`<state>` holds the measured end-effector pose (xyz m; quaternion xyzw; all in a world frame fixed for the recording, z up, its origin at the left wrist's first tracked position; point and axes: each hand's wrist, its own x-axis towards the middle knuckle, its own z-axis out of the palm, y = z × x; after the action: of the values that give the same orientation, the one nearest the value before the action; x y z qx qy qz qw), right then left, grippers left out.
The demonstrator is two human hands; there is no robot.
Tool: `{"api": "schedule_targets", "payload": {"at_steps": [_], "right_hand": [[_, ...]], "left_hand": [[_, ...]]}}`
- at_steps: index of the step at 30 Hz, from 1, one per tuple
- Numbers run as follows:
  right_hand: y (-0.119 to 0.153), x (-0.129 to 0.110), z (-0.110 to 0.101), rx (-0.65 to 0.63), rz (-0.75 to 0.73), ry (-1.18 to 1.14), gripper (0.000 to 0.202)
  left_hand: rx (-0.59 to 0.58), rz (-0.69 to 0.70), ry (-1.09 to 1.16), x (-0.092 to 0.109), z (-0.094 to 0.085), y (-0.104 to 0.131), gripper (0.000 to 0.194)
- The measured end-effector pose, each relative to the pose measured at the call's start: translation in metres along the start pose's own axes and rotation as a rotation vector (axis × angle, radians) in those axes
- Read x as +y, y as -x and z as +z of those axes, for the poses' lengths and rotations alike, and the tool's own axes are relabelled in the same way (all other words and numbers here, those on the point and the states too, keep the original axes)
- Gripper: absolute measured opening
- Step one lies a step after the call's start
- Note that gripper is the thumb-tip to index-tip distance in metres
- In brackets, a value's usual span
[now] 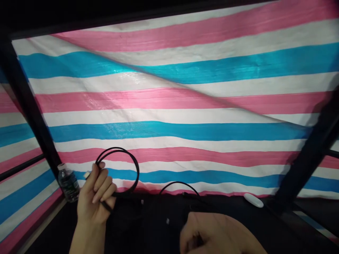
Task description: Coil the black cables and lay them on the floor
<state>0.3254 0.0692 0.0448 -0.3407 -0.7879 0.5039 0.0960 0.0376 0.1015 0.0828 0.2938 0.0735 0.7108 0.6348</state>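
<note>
My left hand is raised at the lower left, fingers wrapped round a black cable that loops out to the right in a coil. A pale connector pokes out beside the thumb. Low in the view, right of centre, my right hand hangs over the dark surface with its fingers curled; whether it holds anything is hidden. Another black cable arches up from the surface between the two hands, at the back. Small light connector ends show on the dark surface.
A clear plastic bottle with a white cap stands at the back left corner. A white oval object lies at the back right. Behind the dark surface hangs a striped sheet, with dark frame posts at either side.
</note>
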Motion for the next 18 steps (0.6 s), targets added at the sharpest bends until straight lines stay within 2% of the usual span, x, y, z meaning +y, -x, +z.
{"api": "schedule_targets", "payload": {"at_steps": [1,3,5,6,7,8,10,12,14,16,18], "right_hand": [[-0.003,-0.003,0.002,0.123,-0.069,0.016,0.023],[-0.011,-0.003,0.007,0.469,-0.185,0.147,0.022],[-0.018,0.002,0.008,0.769,-0.183,0.367,0.035],[-0.021,0.006,0.008,0.831,-0.119,0.464,0.043],[-0.023,0.011,0.007,0.827,-0.021,0.529,0.045],[-0.023,0.015,0.005,0.772,0.094,0.555,0.037],[-0.018,0.019,0.000,0.575,0.279,0.502,0.015],[-0.006,0.017,-0.006,0.405,0.357,0.366,0.022],[0.009,0.013,-0.011,0.338,0.341,0.156,0.029],[0.022,0.009,-0.015,0.305,0.242,-0.066,0.040],[0.029,0.006,-0.016,0.285,0.133,-0.190,0.042]], "left_hand": [[-0.012,-0.031,0.017,-0.005,0.001,0.001,0.039],[-0.038,-0.078,0.049,-0.012,0.003,0.004,0.036],[-0.060,-0.113,0.069,-0.016,0.005,0.008,0.035],[-0.067,-0.125,0.076,-0.016,0.006,0.009,0.034],[-0.073,-0.131,0.081,-0.016,0.007,0.010,0.033],[-0.077,-0.131,0.083,-0.016,0.007,0.010,0.031],[-0.080,-0.109,0.078,-0.013,0.006,0.010,0.028],[-0.061,-0.077,0.057,-0.009,0.004,0.007,0.027],[-0.025,-0.055,0.016,-0.004,0.001,0.004,0.028],[0.024,-0.073,-0.035,0.002,-0.001,0.001,0.029],[0.062,-0.112,-0.056,0.005,-0.003,-0.001,0.029]]}}
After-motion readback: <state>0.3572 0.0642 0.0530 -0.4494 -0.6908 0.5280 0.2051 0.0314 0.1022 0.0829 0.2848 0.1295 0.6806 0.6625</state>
